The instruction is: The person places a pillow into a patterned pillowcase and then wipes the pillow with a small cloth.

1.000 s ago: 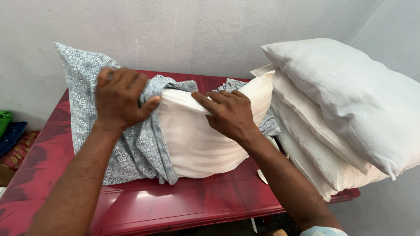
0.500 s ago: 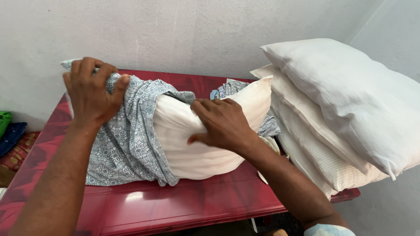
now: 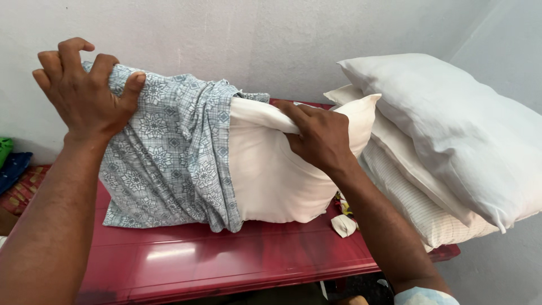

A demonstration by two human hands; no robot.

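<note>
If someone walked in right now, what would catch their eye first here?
First, the cream pillow standing half inside a blue-grey patterned pillowcase on the red table. The left hand grips the pillowcase's top corner, and the right hand pinches the pillow's bare end. At right sits a stack of white pillows.

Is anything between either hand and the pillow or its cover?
Nothing visible. The left hand grips the blue-grey patterned fabric pillowcase at its closed end; the right hand pinches the cream pillow directly.
</note>
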